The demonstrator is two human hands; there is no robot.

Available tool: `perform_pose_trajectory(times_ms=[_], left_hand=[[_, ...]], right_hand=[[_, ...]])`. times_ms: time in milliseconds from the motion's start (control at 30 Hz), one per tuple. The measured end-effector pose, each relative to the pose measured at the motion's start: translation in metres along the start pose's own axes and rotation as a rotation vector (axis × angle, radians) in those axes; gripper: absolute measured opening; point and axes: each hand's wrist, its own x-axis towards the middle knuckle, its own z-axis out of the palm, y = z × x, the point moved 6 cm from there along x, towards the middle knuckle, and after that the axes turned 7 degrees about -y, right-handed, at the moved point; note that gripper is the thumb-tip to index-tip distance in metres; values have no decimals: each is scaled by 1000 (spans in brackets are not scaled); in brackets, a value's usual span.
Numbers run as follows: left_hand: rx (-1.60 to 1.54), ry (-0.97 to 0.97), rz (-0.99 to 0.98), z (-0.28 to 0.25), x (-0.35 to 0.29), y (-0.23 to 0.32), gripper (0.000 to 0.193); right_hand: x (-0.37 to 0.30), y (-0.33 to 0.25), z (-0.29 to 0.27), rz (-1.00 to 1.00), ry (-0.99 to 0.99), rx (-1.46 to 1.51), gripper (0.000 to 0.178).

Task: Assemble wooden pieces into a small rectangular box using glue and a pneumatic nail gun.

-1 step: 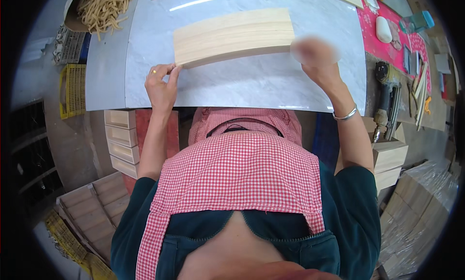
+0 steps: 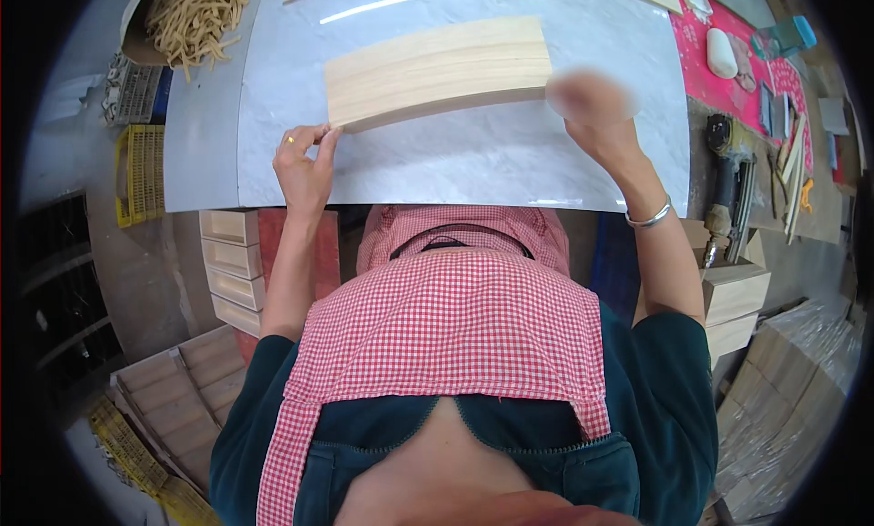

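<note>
A long, pale wooden piece, shaped like a shallow box, lies slightly aslant on the grey-white marbled table. Its broad grained face is up and a narrow side faces me; its underside is hidden. At the near left corner, my left hand pinches the wood between thumb and fingers. Beside the right end is my right hand, bent inward at the near corner. Its fingers are blurred, so their grip does not show.
A container of tan strips stands at the far left. On the right lie a power tool, a white bottle and a teal-lidded jar. Wooden boxes are stacked below the table's left, near a yellow crate.
</note>
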Motion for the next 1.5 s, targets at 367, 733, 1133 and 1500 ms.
perform_pose_trajectory(times_ms=[367, 733, 1133, 1500], left_hand=[[56, -247, 411, 31, 59, 132, 34], [28, -447, 550, 116, 107, 181, 47], [-143, -426, 530, 130, 111, 175, 48], [-174, -390, 498, 133, 111, 173, 49]], right_hand=[[24, 17, -7, 93, 330, 337, 11], [44, 23, 20, 180, 420, 233, 11], [43, 26, 28, 295, 459, 406, 11], [50, 21, 30, 302, 410, 292, 12]])
